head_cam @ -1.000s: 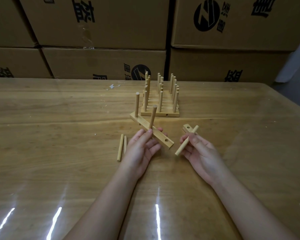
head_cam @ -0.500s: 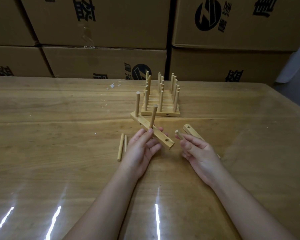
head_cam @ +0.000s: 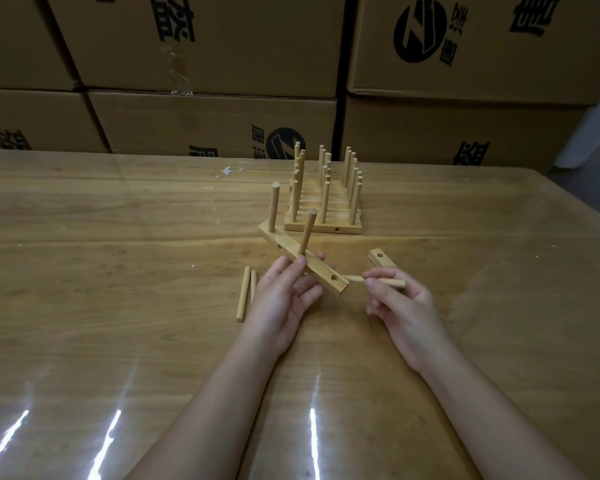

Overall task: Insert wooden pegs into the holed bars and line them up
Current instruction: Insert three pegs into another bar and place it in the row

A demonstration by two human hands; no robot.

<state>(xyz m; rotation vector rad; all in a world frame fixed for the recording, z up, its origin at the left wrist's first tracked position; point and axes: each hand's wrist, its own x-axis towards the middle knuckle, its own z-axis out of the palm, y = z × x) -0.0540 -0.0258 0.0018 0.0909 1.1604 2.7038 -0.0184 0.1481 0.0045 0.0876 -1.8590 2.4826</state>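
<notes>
The holed bar [head_cam: 302, 263] lies slantwise near the middle of the tabletop [head_cam: 118, 341], its far end pointing toward the far left corner and its near end toward the person. An upright peg [head_cam: 274, 207] stands in the hole at its far end, a leaning peg [head_cam: 307, 232] sits tilted in the middle hole, and the hole at the near end is open. The left hand [head_cam: 281, 299] grips the bar around its middle, thumb on the near face and fingers curled beneath; whether the bar's far end touches the tabletop cannot be told. Just right of the bar's near end, the right hand [head_cam: 399, 306] pinches a held peg [head_cam: 392, 282] between thumb and fingertips, lying roughly level with its tip close to the end of the bar. Beyond that hand a second bar [head_cam: 380, 258] lies flat, mostly hidden, one hole showing. Two spare pegs [head_cam: 245, 294] lie side by side just left of the left hand. Toward the far edge, just behind the gripped bar, the finished bars [head_cam: 323, 228] sit packed together in a block, their pegs standing in rows. Small paper scraps [head_cam: 227, 171] lie further left near the far edge, and stacked cardboard boxes [head_cam: 208, 43] with black printing rise behind the table.
</notes>
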